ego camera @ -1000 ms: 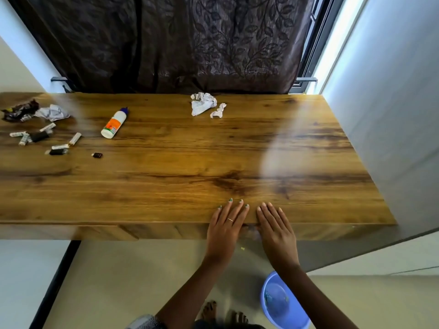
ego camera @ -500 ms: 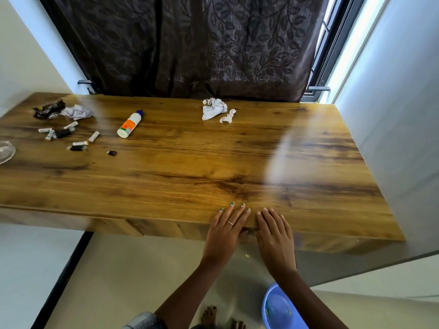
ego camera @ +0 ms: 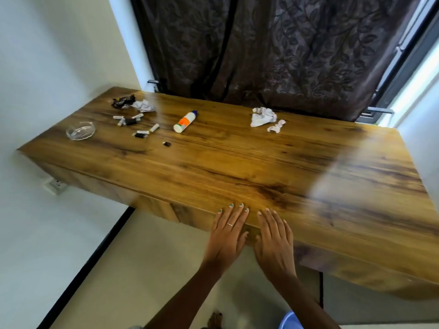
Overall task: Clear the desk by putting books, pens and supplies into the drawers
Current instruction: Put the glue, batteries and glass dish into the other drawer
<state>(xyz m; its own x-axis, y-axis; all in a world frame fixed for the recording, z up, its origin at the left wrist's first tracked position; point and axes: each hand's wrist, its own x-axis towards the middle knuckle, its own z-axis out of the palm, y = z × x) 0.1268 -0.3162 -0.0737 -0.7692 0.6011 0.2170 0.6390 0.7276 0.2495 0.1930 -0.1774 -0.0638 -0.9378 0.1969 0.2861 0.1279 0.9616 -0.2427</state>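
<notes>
My left hand (ego camera: 226, 236) and my right hand (ego camera: 275, 241) lie flat, palms down, side by side over the front edge of the wooden desk (ego camera: 237, 162); neither holds anything. Their thumbs hang in front of the drawer face (ego camera: 197, 213) below the edge. Far back on the desk lies a white glue bottle (ego camera: 185, 121) with an orange label and blue cap. Left of it are several small white and black pieces (ego camera: 140, 124), a tiny black item (ego camera: 167, 144), a dark wrapper (ego camera: 123, 102) and crumpled paper (ego camera: 143, 106). Crumpled white tissue (ego camera: 263, 117) lies at the back centre.
A clear glass dish (ego camera: 80, 130) sits near the desk's left end. A dark patterned curtain (ego camera: 273, 43) hangs behind the desk, with white walls on both sides. A wall socket (ego camera: 55, 185) is below the left end. A blue basin (ego camera: 291, 321) stands on the floor by my feet.
The view has swung left and tilted, bringing the glass dish and left wall into sight. Both hands stay flat at the desk's front edge, in the same pose.
</notes>
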